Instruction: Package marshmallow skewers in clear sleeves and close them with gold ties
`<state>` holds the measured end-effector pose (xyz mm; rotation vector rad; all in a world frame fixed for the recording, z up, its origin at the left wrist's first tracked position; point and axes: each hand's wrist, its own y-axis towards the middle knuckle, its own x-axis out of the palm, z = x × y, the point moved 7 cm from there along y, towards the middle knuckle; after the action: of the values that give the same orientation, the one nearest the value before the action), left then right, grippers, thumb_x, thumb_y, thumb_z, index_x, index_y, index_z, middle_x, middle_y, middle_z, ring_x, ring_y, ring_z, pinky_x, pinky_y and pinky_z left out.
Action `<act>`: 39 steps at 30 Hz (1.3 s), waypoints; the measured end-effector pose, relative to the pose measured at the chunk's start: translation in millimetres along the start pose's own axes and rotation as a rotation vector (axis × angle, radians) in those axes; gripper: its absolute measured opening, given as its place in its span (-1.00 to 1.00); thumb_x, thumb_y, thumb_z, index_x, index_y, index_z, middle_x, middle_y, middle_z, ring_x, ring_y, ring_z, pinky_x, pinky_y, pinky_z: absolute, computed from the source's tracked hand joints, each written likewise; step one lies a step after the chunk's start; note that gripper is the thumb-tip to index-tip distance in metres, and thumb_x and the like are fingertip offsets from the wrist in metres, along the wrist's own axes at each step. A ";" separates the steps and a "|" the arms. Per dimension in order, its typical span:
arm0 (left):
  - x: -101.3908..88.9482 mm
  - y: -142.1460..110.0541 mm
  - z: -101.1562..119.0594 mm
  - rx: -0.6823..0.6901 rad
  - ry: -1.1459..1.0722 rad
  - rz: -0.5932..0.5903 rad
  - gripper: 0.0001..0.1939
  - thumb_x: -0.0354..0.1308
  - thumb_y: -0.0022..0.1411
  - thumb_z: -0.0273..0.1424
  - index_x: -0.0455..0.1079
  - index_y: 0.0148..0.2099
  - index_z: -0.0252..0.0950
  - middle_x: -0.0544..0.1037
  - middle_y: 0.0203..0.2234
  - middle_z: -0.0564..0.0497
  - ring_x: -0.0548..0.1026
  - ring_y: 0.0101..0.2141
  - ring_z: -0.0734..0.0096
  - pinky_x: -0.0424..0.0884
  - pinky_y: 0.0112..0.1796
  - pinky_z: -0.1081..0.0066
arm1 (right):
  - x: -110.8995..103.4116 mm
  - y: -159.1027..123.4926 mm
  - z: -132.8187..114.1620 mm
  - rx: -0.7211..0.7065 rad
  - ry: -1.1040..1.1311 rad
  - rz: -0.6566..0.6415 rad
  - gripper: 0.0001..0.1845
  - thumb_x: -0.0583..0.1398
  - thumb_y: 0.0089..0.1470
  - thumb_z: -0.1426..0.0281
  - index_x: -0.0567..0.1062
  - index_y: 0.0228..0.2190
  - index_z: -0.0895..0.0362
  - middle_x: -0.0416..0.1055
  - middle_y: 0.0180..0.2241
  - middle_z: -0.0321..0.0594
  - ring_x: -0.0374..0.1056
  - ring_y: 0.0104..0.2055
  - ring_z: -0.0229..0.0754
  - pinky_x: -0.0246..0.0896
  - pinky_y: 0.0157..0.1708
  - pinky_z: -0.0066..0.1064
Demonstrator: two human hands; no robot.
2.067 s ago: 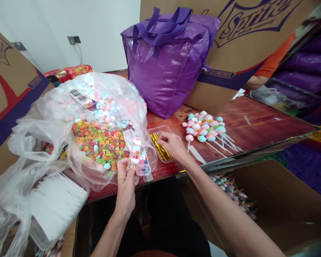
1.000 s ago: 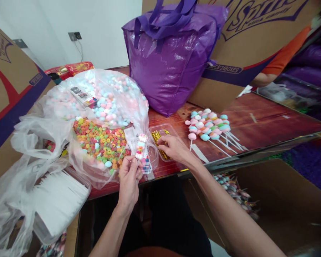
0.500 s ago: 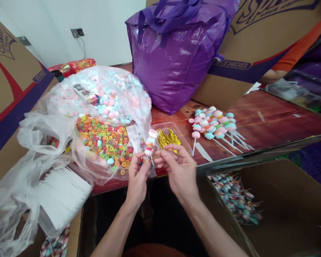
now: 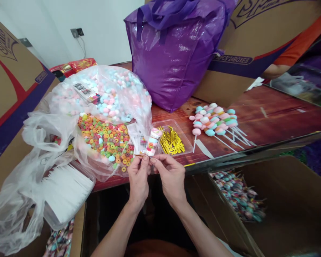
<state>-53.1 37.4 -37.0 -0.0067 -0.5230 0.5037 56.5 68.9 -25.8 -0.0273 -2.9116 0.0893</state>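
Note:
Upright between my hands stands a wrapped marshmallow candy stick [image 4: 153,142], pink, white, blue and orange under a clear printed wrapper. My left hand [image 4: 139,176] is closed in a pinch round its lower end. My right hand [image 4: 172,176] is closed against the same spot, its thumb and fingertips meeting the left ones at the wrapper's neck. A thin gold twist tie [image 4: 139,155] pokes out to the left by my left thumb; its other end is hidden by the fingers. Just behind, a clear tray [image 4: 188,148] holds gold twist ties [image 4: 172,141].
Left are a bag of marshmallows [image 4: 117,82], ring candies [image 4: 104,139] and a tub of white sticks [image 4: 66,192]. Unwrapped marshmallow sticks [image 4: 214,119] lie right. A purple bag [image 4: 176,60] stands behind. Below right, a carton [image 4: 283,192] holds wrapped sticks. A co-worker's sleeve [image 4: 305,39] shows.
My right hand has moved left and down with the gold twist tie, up to the candy stick's neck. The tie now sticks out on the left side.

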 end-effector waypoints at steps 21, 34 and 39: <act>20.0 -33.8 20.5 -0.095 0.273 -0.263 -0.76 0.17 0.34 -0.19 0.43 -0.20 -0.28 0.38 -0.56 0.12 0.36 -0.52 0.56 0.32 -0.42 0.52 | -18.0 -24.9 -31.8 -0.232 -0.432 -0.353 -0.83 0.11 0.29 0.37 0.26 -0.37 0.07 0.28 -0.49 -0.39 0.22 -0.53 -0.32 0.19 -0.54 -0.51; 15.4 -26.7 -3.6 -0.526 -0.081 -0.092 -0.62 0.52 -0.10 -0.25 0.47 -0.33 -0.35 0.36 -0.57 0.13 0.24 -0.56 0.67 0.10 -0.61 0.67 | -23.7 -41.0 -61.7 -0.950 -0.669 -0.242 -0.63 0.13 0.21 0.66 0.52 -0.04 0.10 0.53 -0.16 -0.07 0.49 -0.16 -0.14 0.44 -0.15 -0.33; 20.6 -33.8 0.6 -0.564 -0.127 -0.124 -0.69 0.51 -0.06 -0.33 0.48 -0.32 -0.33 0.39 -0.50 0.13 0.30 -0.51 0.66 0.16 -0.61 0.68 | -18.8 -42.1 -71.2 -1.113 -0.795 -0.193 -0.73 0.17 0.19 0.64 0.55 -0.16 0.12 0.54 -0.28 -0.10 0.46 -0.26 -0.17 0.42 -0.26 -0.35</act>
<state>-22.4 17.2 -22.1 -0.4816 -0.7716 0.2234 90.5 30.6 41.9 0.1305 -3.1772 -1.9017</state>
